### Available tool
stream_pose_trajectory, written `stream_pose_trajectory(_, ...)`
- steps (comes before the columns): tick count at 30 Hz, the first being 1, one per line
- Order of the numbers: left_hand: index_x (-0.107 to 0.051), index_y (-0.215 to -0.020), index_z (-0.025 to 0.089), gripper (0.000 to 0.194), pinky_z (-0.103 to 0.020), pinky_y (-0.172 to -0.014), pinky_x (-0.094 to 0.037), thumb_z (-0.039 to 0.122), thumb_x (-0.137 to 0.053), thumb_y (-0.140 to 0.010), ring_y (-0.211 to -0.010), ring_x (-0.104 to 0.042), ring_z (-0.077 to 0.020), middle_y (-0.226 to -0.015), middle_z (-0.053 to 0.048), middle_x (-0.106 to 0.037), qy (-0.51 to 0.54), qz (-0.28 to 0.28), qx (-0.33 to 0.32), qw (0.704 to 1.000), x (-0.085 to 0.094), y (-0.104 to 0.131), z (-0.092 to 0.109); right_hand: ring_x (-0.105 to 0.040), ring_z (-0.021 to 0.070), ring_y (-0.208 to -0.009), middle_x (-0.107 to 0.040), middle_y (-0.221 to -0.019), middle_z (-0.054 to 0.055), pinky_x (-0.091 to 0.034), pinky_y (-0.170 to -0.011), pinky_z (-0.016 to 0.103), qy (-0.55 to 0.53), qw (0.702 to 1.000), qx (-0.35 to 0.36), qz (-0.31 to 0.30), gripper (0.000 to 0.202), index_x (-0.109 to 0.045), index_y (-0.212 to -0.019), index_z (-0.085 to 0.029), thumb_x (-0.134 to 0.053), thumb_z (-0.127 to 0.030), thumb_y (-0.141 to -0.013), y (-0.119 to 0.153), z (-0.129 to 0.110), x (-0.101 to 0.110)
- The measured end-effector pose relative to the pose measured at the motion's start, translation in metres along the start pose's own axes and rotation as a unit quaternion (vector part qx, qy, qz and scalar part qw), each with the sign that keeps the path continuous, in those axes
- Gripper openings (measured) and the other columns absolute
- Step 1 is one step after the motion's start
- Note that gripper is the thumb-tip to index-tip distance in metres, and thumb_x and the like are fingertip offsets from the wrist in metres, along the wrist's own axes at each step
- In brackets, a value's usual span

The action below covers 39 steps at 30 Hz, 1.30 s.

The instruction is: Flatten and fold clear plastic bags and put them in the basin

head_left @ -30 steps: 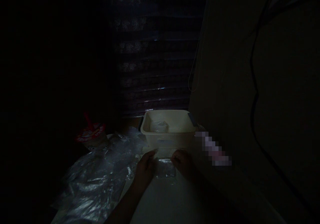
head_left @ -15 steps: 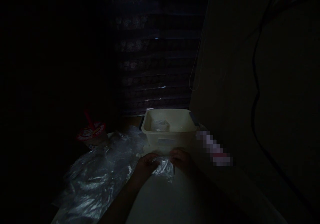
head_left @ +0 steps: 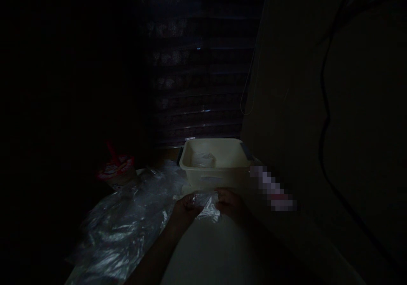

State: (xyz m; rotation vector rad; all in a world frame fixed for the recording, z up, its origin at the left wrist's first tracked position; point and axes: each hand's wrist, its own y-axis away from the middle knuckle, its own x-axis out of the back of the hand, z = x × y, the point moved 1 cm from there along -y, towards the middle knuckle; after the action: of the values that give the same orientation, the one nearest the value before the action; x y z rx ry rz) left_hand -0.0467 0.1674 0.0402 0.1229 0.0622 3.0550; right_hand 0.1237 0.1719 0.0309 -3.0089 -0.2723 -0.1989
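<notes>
A small clear plastic bag [head_left: 208, 206] is stretched between my two hands, over the pale tabletop [head_left: 206, 251] and just in front of a cream bin. My left hand [head_left: 185, 207] pinches its left side, thumb toward me. On the other side my right hand [head_left: 229, 201] grips the right edge, its fingers partly lost in the dark. Inside the cream plastic bin [head_left: 219, 175] lies a clear plastic packet [head_left: 204, 159]. A wide heap of clear plastic bags [head_left: 121, 225] spreads to the left of my left forearm.
A cup with a red patterned lid and red straw [head_left: 116, 166] stands behind the heap at left. To the bin's right lies a pixelated item [head_left: 273, 189]. Dark blinds [head_left: 197, 77] hang behind, with a looped cord [head_left: 246, 111]. A black cable [head_left: 323, 141] runs down the right wall.
The bag between my hands has shifted; its upper part now rises higher and its lower edge sits a little further up. My hands have hardly moved.
</notes>
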Motion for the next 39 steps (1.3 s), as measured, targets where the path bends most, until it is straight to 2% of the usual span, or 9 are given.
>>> stream_pose_trajectory(5,-0.059,-0.089,0.013,0.045,-0.025,-0.056,-0.043,0.031,-0.068,-0.049,-0.061,-0.057,-0.0154,-0.064,0.0,-0.062,0.028,-0.051,0.002,0.998,0.001,0.002,0.001,-0.053,0.0121,-0.056,-0.054,-0.06,-0.002,-0.042,-0.051,0.024,0.013,1.0,0.024,0.003,0.042,-0.049,-0.1,-0.015,-0.056,-0.023,-0.059,0.0,0.001,0.0)
stream_pose_trajectory(11,-0.061,-0.087,0.013,0.046,-0.025,-0.056,-0.041,0.043,-0.066,-0.052,-0.064,-0.056,-0.017,-0.071,-0.003,-0.062,0.034,-0.116,-0.009,0.993,0.0,0.006,0.0,-0.053,0.0142,-0.058,-0.056,-0.065,-0.001,-0.042,-0.051,0.026,0.03,0.998,0.038,0.027,0.04,-0.049,-0.1,-0.02,-0.056,-0.028,-0.061,-0.003,-0.003,0.008)
stream_pose_trajectory(14,-0.063,-0.079,0.012,0.043,-0.025,-0.054,-0.04,0.05,-0.057,-0.06,-0.059,-0.054,-0.0156,-0.063,-0.003,-0.06,0.026,-0.112,-0.015,0.993,0.0,0.005,-0.001,-0.054,0.014,-0.058,-0.057,-0.063,-0.001,-0.042,-0.053,0.025,0.013,0.999,0.038,0.002,0.042,-0.05,-0.101,-0.02,-0.057,-0.03,-0.06,-0.001,-0.004,0.006)
stream_pose_trajectory(19,-0.06,-0.055,0.013,0.033,-0.021,-0.045,-0.033,0.046,-0.06,-0.06,-0.044,-0.043,-0.009,-0.046,0.002,-0.05,-0.013,-0.102,-0.03,0.994,-0.002,0.006,0.002,-0.051,0.0119,-0.054,-0.057,-0.062,-0.001,-0.039,-0.051,0.024,0.018,0.999,0.032,-0.017,0.039,-0.052,-0.097,-0.017,-0.056,-0.033,-0.061,0.001,-0.006,0.003)
stream_pose_trajectory(25,-0.061,-0.062,0.014,0.024,-0.022,-0.052,-0.036,0.037,-0.061,-0.06,-0.055,-0.047,-0.0115,-0.06,0.001,-0.055,-0.041,-0.127,-0.06,0.989,-0.007,0.012,0.01,-0.05,0.0101,-0.055,-0.055,-0.062,-0.001,-0.038,-0.051,0.022,0.022,0.998,0.053,-0.031,0.032,-0.055,-0.091,-0.016,-0.055,-0.029,-0.062,0.0,-0.005,0.0)
stream_pose_trajectory(29,-0.056,-0.054,0.015,0.026,-0.022,-0.05,-0.035,0.038,-0.056,-0.063,-0.051,-0.044,-0.0111,-0.052,0.002,-0.05,-0.055,-0.084,-0.08,0.992,-0.007,0.009,0.006,-0.049,0.0094,-0.056,-0.055,-0.068,-0.001,-0.038,-0.051,0.021,0.015,0.997,0.048,-0.065,0.036,-0.051,-0.097,-0.016,-0.054,-0.024,-0.063,0.005,-0.003,-0.009)
stream_pose_trajectory(32,-0.058,-0.06,0.015,0.023,-0.024,-0.055,-0.036,0.038,-0.055,-0.063,-0.058,-0.047,-0.0132,-0.059,0.0,-0.053,-0.056,-0.063,-0.092,0.992,-0.006,0.008,0.004,-0.051,0.0118,-0.066,-0.057,-0.082,0.003,-0.041,-0.056,0.023,0.024,0.995,0.063,-0.068,0.037,-0.051,-0.097,-0.017,-0.057,-0.022,-0.061,0.009,-0.005,-0.012)
stream_pose_trajectory(35,-0.056,-0.058,0.015,0.022,-0.022,-0.052,-0.035,0.037,-0.054,-0.063,-0.054,-0.045,-0.012,-0.056,0.001,-0.051,-0.056,-0.062,-0.088,0.993,-0.007,0.009,0.004,-0.049,0.0103,-0.058,-0.055,-0.07,0.0,-0.04,-0.052,0.022,0.034,0.996,0.066,-0.046,0.034,-0.051,-0.095,-0.017,-0.053,-0.021,-0.061,0.008,-0.008,-0.01)
stream_pose_trajectory(39,-0.051,-0.047,0.015,0.024,-0.02,-0.046,-0.03,0.035,-0.058,-0.059,-0.047,-0.039,-0.0089,-0.05,0.003,-0.044,-0.059,-0.088,-0.077,0.991,-0.009,0.011,0.006,-0.044,0.0086,-0.049,-0.046,-0.056,-0.005,-0.036,-0.046,0.02,0.041,0.997,0.061,0.027,0.032,-0.051,-0.092,-0.017,-0.05,-0.022,-0.06,0.004,-0.011,-0.007)
